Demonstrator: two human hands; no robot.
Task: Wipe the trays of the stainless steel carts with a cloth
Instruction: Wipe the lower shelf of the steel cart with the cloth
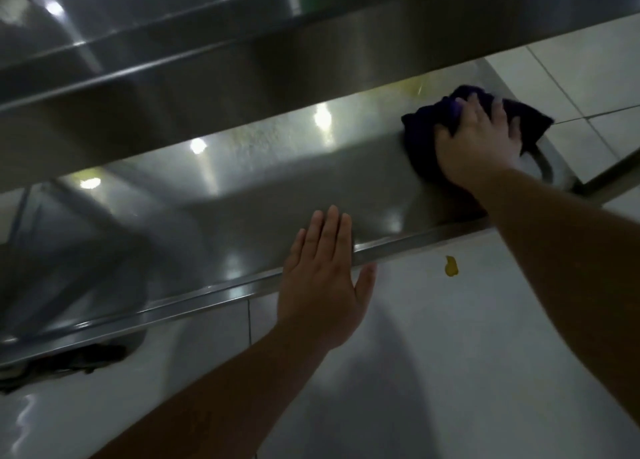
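Left hand (320,271) flat on tray rim (408,244); right hand (479,143) presses cloth (433,112) at corner.

Blurred throughout. Lower tray (242,195) cut off at left edge, far half hidden beneath upper tray (214,88). Cloth (429,129) partly covered by right hand (481,140). Dark shape (69,361) under lower tray's rim unidentifiable.
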